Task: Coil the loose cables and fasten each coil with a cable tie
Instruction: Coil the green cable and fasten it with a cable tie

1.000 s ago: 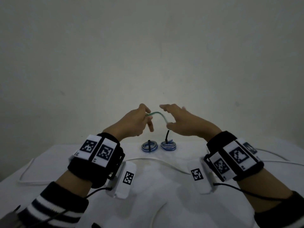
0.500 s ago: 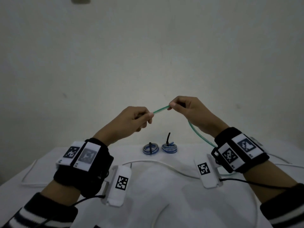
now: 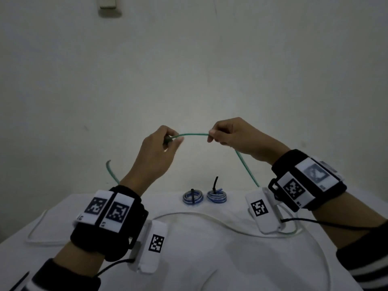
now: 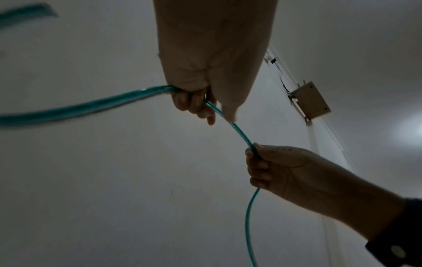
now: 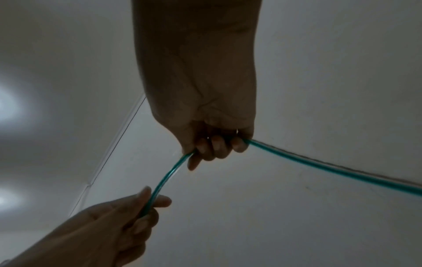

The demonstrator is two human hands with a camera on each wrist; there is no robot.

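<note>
1. The place looks like a plain indoor room set up for recording, though its exact kind cannot be told.
2. A bare, pale wall (image 3: 210,70) fills the background, with a small box-shaped fitting (image 3: 107,5) mounted high on it.
3. A surface (image 3: 210,259) covered in white stands against the wall.
4. A wall-mounted box (image 4: 309,101) with thin conduit running along the ceiling edge appears in the left wrist view.
5. The lighting is dim.

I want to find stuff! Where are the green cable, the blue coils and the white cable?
green cable (image 3: 192,134), head view, span between the hands
blue coils (image 3: 192,197), head view, left coil's ring
white cable (image 3: 201,215), head view, curve on the table
</note>
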